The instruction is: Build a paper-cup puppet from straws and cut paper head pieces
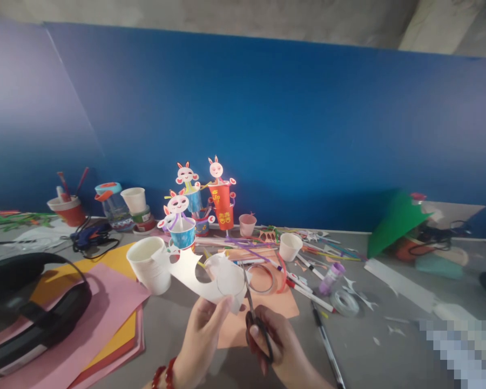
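Near left, a cup (pixel 156 275) stands just beside the paper (pixel 188 273), which is raised in the near middle, over the grey table (pixel 186 356). The left hand (pixel 202 329) pinches its lower edge between thumb and fingers, closed on it. Right of that, the scissors (pixel 251 310) meet the paper beside a drawn circle, handles gripped in the right hand (pixel 281 340); blade opening cannot be told. For a smooth curve, turn the paper into slow, short snips, left fingertips clear of the blades.

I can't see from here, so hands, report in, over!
Left grip: on white paper. Right grip: on scissors, blades at paper's edge. Markers, tape nearby.
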`<move>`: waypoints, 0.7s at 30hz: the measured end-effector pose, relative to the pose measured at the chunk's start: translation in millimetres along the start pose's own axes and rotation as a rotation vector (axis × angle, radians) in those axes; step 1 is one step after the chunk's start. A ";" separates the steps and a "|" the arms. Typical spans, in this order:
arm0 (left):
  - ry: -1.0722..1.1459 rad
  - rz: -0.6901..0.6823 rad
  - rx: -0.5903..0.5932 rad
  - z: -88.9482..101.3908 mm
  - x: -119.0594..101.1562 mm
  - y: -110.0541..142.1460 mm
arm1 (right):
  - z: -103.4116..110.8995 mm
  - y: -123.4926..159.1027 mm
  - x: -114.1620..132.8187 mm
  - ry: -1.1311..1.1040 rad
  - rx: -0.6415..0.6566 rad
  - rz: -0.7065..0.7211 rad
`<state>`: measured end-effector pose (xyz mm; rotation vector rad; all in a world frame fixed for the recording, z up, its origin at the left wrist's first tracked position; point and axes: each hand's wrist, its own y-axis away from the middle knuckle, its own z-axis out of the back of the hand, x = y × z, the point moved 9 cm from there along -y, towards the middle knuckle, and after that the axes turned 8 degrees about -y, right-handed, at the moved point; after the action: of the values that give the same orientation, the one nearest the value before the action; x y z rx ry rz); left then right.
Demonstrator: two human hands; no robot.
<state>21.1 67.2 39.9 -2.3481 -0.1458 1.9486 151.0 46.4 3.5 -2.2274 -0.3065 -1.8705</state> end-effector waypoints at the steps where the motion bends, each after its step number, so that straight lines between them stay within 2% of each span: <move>1: -0.002 0.000 0.002 0.2 0.3 0.1 | -0.2 0.1 -0.1 0.002 0.000 -0.001; 9: 0.012 -0.005 0.043 -2.6 1.8 -0.7 | -0.5 -0.5 0.3 0.011 -0.016 -0.003; 21: 0.047 0.018 0.037 -3.0 0.9 -0.9 | -1.4 0.2 3.8 -0.001 -0.014 0.014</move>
<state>24.2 68.2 39.7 -2.3779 -0.0846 1.8857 150.4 45.9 7.5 -2.2339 -0.2779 -1.8696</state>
